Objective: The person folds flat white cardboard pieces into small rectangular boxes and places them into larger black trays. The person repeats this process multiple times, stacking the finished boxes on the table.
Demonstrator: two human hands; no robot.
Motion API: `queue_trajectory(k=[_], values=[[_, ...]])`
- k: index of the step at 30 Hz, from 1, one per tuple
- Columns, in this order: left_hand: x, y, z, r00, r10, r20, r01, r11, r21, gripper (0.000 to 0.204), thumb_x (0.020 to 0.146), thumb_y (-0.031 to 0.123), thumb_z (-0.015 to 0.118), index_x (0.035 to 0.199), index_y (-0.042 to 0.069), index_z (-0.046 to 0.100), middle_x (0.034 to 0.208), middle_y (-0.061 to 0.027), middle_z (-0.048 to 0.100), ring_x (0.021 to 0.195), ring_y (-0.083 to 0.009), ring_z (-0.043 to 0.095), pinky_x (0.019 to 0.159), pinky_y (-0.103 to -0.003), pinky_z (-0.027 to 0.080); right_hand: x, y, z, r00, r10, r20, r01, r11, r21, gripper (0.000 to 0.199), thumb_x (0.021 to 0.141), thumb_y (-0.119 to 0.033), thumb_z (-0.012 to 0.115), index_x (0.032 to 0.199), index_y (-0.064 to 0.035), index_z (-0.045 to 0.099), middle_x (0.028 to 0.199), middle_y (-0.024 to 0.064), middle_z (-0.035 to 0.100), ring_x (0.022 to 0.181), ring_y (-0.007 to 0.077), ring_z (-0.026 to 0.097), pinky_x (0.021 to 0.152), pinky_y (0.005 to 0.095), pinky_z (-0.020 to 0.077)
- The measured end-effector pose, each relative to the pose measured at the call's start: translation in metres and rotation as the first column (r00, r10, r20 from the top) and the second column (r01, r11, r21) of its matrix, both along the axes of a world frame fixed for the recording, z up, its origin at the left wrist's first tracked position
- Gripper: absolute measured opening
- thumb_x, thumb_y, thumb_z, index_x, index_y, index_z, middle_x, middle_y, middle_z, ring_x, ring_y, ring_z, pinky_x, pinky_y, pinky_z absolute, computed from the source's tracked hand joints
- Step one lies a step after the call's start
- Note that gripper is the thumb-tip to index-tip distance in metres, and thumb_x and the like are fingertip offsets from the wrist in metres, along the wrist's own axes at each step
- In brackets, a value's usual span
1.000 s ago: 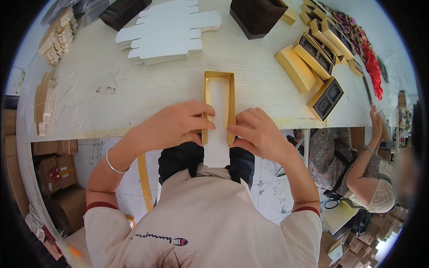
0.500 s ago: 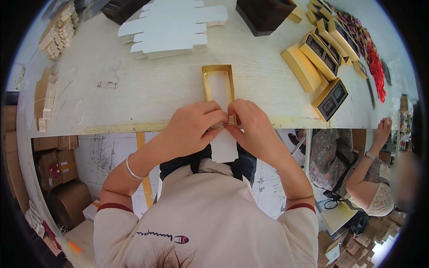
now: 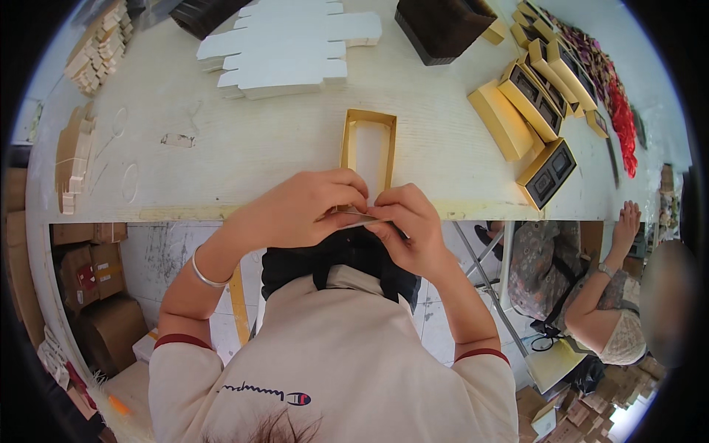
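A narrow gold cardboard box point(image 3: 371, 117) with a white inside lies open side up at the table's front edge, its long side walls standing. My left hand point(image 3: 314, 205) is closed at its near left corner, the thumb under and the fingers over the end flap point(image 3: 357, 219). My right hand point(image 3: 413, 225) pinches the same flap from the right, its thumb below and index finger on top. The flap sticks out edge-on past the table edge. My fingers hide the box's near end.
A stack of flat white box blanks point(image 3: 284, 52) lies ahead. Gold boxes with dark inserts point(image 3: 543, 173) pile up at the right, near stacked dark brown trays point(image 3: 436, 33). Folded card pieces point(image 3: 76, 159) stand at left. A co-worker's hand point(image 3: 625, 221) rests at the table's right edge.
The white flap that hung below the table edge between my hands has been raised and now shows nearly edge-on. My right thumb has dropped lower beneath it.
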State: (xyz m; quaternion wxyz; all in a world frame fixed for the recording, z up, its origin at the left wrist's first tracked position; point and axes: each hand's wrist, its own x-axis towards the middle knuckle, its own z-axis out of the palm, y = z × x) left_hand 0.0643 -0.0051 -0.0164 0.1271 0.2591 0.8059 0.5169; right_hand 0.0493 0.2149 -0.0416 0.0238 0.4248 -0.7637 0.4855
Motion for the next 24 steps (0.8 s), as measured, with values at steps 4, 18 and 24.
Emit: queue_trajectory(k=[4, 18, 24], values=[[-0.005, -0.016, 0.009, 0.984, -0.098, 0.147, 0.076, 0.986, 0.148, 0.041, 0.085, -0.002, 0.061, 0.123, 0.006, 0.051, 0.115, -0.0126, 0.06, 0.077, -0.0283, 0.061, 0.062, -0.032, 0.05, 0.004, -0.009, 0.008, 0.869, -0.023, 0.494, 0.133, 0.973, -0.188, 0.029, 0.08, 0.007, 0.068, 0.104, -0.0033, 0.055, 0.088, 0.01, 0.056, 0.081, 0.0227, 0.06, 0.066, 0.0293, 0.0501], [0.017, 0.007, -0.02, 0.991, 0.134, 0.007, -0.133, 0.97, 0.204, 0.044, 0.09, -0.001, 0.056, 0.127, 0.009, 0.033, 0.116, -0.0145, 0.053, 0.087, -0.026, 0.061, 0.071, -0.032, 0.051, 0.011, -0.013, 0.003, 0.919, -0.118, 0.377, 0.188, 0.97, -0.156, 0.039, 0.083, 0.006, 0.067, 0.116, -0.0039, 0.05, 0.095, 0.0122, 0.055, 0.07, 0.0202, 0.056, 0.06, 0.0286, 0.0491], [0.017, 0.012, -0.013, 0.978, 0.206, 0.025, -0.207, 0.97, 0.123, 0.04, 0.092, 0.0, 0.052, 0.127, 0.007, 0.033, 0.103, -0.0156, 0.057, 0.077, -0.0274, 0.061, 0.067, -0.033, 0.049, 0.014, -0.014, -0.014, 0.955, -0.258, -0.148, 0.253, 0.966, -0.048, 0.038, 0.076, 0.007, 0.071, 0.111, -0.0027, 0.058, 0.109, 0.0158, 0.053, 0.072, 0.0216, 0.055, 0.057, 0.0296, 0.0472]])
